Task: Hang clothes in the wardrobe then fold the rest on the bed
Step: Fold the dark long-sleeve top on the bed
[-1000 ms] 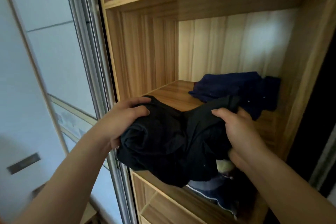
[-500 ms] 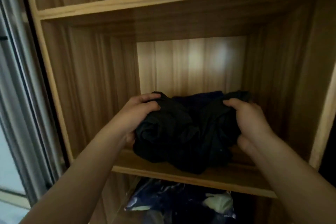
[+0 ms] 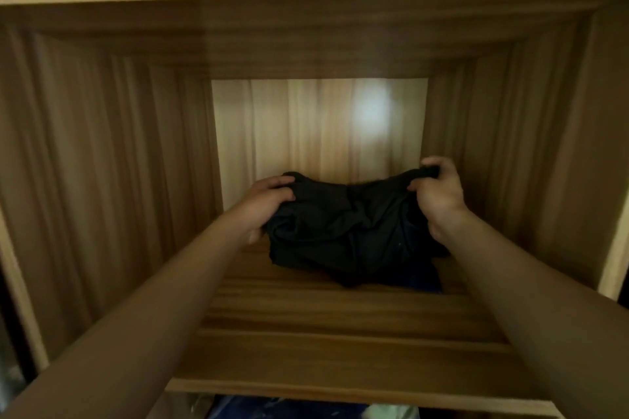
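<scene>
Loosely crumpled black garment (image 3: 343, 235), ends clutched in left hand (image 3: 269, 204) and right hand (image 3: 439, 197).

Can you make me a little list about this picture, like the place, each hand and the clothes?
place: wooden wardrobe shelf
left hand: grips the left end of the black garment
right hand: grips its right end
garment shape: bunched up, far back on the shelf
under the shelf: a blue thing, too dark to name

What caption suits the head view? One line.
Left hand and right hand grip a bunched black garment on a wardrobe shelf.
</scene>
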`<state>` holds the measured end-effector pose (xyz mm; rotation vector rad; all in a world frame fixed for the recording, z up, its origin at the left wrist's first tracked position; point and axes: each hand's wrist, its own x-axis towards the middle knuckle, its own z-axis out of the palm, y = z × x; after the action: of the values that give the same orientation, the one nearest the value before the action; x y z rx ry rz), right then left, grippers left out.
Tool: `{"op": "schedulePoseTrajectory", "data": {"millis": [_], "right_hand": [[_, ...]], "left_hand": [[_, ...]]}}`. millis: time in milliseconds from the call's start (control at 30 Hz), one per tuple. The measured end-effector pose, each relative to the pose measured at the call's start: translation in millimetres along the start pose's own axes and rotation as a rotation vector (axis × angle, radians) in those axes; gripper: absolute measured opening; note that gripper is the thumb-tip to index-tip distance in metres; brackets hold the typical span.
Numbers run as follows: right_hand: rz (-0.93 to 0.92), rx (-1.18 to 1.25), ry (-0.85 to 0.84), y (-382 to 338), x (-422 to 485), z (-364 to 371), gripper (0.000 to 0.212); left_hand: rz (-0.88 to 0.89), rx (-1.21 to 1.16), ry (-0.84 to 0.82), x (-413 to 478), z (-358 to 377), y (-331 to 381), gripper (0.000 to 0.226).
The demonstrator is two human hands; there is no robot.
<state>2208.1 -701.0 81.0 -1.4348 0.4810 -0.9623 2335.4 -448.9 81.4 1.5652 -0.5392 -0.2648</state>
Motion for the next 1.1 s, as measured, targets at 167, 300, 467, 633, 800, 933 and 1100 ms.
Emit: {"op": "schedulePoseTrajectory", "data": {"millis": [167,300,467,633,800,933,1100], "right_hand": [[-0.115,-0.154,0.030,-2.8,46.8,14.5,0.041],[-0.127,-0.313,0.012,5.0,86.8,20.9,0.032],[0.108,-0.953,-0.357,66.6,92.5,10.5,0.073],[-0.172,-1.170,-0.321,85.8,81.3,17.1,0.072],[-0.263,-1.387,-0.453,96.7,83.3,48.0,0.088],[-0.038,-1.406,-0.545,134.2,87.2,46.8,0.105],[-0.035,-1.383,-0.565,145.2,94.8,44.5,0.108]], "left_hand": [[0.069,-0.036,-0.053,50.8,4.3,-1.5,0.052],[0.086,-0.045,-0.012,92.5,7.1,-9.9,0.049],[0.010,0.649,0.016,122.3,3.6,-68.8,0.049],[0.131,0.789,0.007,135.9,6.4,-77.0,0.045],[0.193,1.099,-0.122,150.6,40.1,-79.1,0.069],[0.105,1.307,-0.174,156.3,56.6,-112.2,0.086],[0.192,1.330,-0.247,170.4,55.0,-123.4,0.091]]}}
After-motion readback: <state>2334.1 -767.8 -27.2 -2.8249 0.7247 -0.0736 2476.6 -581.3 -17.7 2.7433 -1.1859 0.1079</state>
